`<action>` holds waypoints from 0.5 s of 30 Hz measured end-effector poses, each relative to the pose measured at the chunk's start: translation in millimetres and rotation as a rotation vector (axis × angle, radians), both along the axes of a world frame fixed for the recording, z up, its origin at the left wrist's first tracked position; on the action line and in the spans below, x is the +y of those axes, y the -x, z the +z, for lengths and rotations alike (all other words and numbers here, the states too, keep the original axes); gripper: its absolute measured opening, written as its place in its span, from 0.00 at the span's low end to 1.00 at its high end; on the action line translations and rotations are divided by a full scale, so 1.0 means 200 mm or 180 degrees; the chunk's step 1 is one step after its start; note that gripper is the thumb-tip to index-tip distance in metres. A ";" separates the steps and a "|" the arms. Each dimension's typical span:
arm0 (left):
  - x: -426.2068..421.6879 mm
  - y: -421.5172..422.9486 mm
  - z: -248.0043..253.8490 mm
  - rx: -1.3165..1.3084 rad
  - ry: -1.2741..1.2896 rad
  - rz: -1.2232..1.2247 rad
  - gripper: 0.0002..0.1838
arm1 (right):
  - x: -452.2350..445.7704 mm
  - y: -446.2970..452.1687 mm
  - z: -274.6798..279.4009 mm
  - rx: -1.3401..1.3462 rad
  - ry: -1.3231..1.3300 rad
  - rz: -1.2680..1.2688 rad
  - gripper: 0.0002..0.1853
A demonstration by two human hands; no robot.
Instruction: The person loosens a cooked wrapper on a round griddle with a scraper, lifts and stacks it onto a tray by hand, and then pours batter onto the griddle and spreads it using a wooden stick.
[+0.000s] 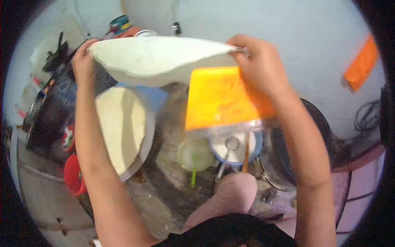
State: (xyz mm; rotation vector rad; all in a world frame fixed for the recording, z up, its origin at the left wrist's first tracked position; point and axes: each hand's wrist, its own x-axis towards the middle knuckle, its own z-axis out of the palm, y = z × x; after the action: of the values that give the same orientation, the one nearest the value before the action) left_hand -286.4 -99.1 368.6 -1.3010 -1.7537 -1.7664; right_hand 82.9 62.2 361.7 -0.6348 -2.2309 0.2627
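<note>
A thin, pale, round flatbread-like sheet (152, 53) hangs stretched between my raised hands. My left hand (85, 61) is closed on its left edge. Its right edge is pinched in my right hand (261, 61). Just below that hand is a blurred orange scraper (218, 99) with a grey lower edge; its handle is hidden, apparently inside the same hand. Beneath my left arm lies a pale round sheet or stack of sheets (119, 123) on a light round base. Past my right forearm a dark round pan or griddle (314, 119) partly shows.
A blue-rimmed bowl (259, 148) of white liquid holds a metal ladle (231, 145) and a wooden stick (246, 156). Beside it sits a green-handled pale bowl or scoop (195, 155). A red basin (74, 175) stands at left. Another orange object (361, 66) is against the wall.
</note>
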 end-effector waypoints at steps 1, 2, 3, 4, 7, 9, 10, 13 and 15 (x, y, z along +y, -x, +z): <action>-0.22 0.08 -0.01 -0.0058 -0.0528 -0.0417 0.14 | -0.10 0.06 -0.04 0.0201 0.0354 0.0304 0.09; -0.43 -0.02 0.00 0.0305 -0.0440 0.0161 0.15 | -0.15 0.14 -0.14 0.0460 0.0258 0.0714 0.10; -0.63 -0.13 -0.03 0.0463 -0.0451 0.0562 0.15 | -0.19 0.23 -0.27 0.0733 0.0144 0.1114 0.12; -0.83 -0.13 -0.12 0.0993 -0.0206 0.1096 0.14 | -0.25 0.30 -0.37 0.0603 0.0256 0.1334 0.15; -1.29 -0.17 -0.56 0.1249 0.0322 0.1495 0.13 | -0.42 0.48 -0.68 -0.0016 0.0834 0.1623 0.20; -1.49 -0.16 -0.86 0.1049 0.0958 0.1764 0.16 | -0.49 0.55 -0.85 -0.0239 0.1031 0.1496 0.21; -1.54 -0.10 -1.00 0.0703 0.1097 0.1869 0.17 | -0.53 0.64 -0.91 -0.0471 0.1170 0.1295 0.22; -1.66 0.02 -1.36 0.0444 0.1762 0.2195 0.16 | -0.51 0.63 -1.03 -0.0258 0.0769 0.1368 0.24; -1.64 0.01 -1.44 -0.0175 0.2053 0.2329 0.14 | -0.45 0.54 -0.99 -0.0296 0.0792 0.1336 0.23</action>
State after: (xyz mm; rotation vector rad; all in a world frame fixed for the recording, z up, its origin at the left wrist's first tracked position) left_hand -289.2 -426.4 81.4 -0.6183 -2.5094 -0.8658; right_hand -25.8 -28.8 164.5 -0.3016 -2.4280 0.7442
